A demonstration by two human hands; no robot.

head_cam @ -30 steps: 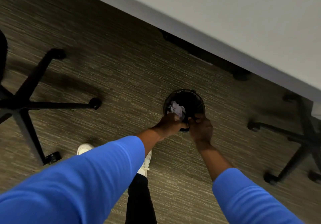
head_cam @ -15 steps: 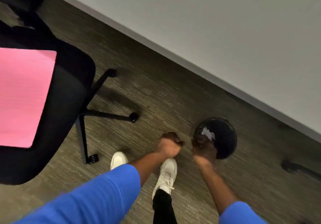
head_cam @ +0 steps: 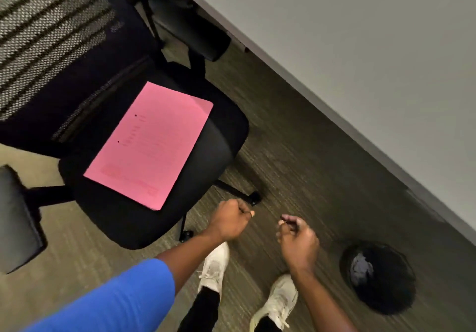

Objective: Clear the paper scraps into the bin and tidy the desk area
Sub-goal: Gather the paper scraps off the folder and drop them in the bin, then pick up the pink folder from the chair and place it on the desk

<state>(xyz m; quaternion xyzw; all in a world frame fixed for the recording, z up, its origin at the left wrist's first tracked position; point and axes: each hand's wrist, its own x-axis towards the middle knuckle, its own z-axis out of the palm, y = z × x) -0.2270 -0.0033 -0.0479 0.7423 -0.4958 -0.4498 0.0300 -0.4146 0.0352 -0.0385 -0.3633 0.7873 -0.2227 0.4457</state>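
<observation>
Black bin (head_cam: 386,293) on carpet holds what looks like crumpled paper (head_cam: 360,270).

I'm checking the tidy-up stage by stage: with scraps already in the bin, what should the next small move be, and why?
Probably reach the left hand to the pink sheet lying flat on the chair seat. Crumpled paper sits in the bin, and neither that hand nor the right hand seems to be holding anything.
</observation>
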